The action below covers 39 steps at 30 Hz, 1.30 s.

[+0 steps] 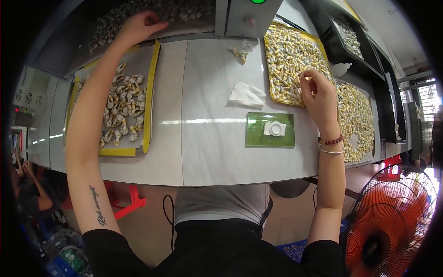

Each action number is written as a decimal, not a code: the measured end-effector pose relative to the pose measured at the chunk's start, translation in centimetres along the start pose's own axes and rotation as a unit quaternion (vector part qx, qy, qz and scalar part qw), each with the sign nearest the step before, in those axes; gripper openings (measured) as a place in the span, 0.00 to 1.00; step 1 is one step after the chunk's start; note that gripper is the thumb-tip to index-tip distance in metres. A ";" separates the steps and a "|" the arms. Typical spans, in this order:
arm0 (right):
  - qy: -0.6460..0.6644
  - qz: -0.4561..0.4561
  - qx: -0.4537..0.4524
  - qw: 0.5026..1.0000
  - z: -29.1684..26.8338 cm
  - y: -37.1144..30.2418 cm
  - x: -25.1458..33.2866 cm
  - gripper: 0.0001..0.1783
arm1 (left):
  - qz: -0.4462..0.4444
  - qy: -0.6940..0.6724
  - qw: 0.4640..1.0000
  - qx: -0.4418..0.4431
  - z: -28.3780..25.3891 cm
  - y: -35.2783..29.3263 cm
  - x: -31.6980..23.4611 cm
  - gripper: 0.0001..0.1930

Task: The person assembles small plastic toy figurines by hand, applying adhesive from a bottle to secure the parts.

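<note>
While the person leans over the pale surface [207,152], the left hand [138,25] reaches far forward into the dark trough [92,27] at the back, fingers curled down onto the heap of small wrapped sweets [184,9] there; whether they pinch any piece I cannot tell. The right hand [318,94] rests at the near right corner of a yellow-rimmed tray [272,69] packed with yellowish wrapped pieces, thumb and fingertips pressed together on one or two of them. I count three yellow-rimmed trays on the surface: that one, a second tray [360,120] to its right, equally full, and a third tray [150,92] on the left, only loosely covered with some thirty or forty pale pieces. Between the trays lie one crumpled white tissue [246,95], one green mat [270,130] carrying a single white round lid, and a small cluster of three or four loose pieces [240,51] near the grey machine [249,18]. One orange fan [392,221] stands at the lower right.
</note>
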State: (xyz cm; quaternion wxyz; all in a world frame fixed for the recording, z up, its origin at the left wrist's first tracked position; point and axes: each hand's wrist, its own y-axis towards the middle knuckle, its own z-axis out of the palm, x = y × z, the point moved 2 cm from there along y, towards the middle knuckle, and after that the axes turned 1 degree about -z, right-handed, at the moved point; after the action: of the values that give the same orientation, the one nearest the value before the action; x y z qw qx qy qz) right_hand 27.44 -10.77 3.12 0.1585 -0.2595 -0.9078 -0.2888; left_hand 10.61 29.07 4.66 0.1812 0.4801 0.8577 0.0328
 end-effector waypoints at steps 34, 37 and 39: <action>0.261 0.151 0.047 0.952 -1.2 -10.0 4.9 0.08 | -0.129 -0.852 0.463 0.207 4.8 -23.9 -18.0 0.22; 0.252 0.145 0.077 0.954 -0.9 -10.0 5.0 0.08 | -0.124 -0.861 0.445 0.214 5.0 -24.0 -17.7 0.22; 0.255 0.144 0.072 0.953 -0.8 -9.9 5.2 0.08 | -0.118 -0.867 0.431 0.219 4.9 -24.0 -17.6 0.22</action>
State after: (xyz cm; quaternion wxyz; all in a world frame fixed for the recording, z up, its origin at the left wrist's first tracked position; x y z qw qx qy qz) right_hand 17.77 -16.14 1.63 0.4427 -0.2935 -0.8084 -0.2537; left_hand 1.12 0.90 -0.51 0.7206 0.1735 0.2765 -0.6117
